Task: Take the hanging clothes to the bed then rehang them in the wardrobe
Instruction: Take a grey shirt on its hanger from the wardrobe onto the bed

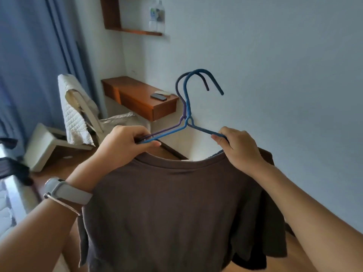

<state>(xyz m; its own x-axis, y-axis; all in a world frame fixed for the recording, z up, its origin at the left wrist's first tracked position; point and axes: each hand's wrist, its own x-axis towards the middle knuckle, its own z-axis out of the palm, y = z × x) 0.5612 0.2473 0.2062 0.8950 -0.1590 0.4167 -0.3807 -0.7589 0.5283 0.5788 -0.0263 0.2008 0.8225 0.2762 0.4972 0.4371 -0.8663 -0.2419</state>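
**A:** Pale wall (275, 65) ahead, curtain (29, 55) on the left. That looks like the bed (7, 203) edge low left. No wardrobe in shot.

**B:** The shirt?

**A:** Brown shirt (176, 213) hangs broad between both arms, under two hangers (188, 107). They lie left to right, hooks up toward the wall.

**B:** Hands?

**A:** Left hand (125, 142) is clamped on the hangers' left end and right hand (239, 146) on the right. Both are level and equally near.

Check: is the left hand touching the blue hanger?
Touching. The head view shows the left hand with thumb and fingers pinched around one sloping arm of the blue hanger, no gap.
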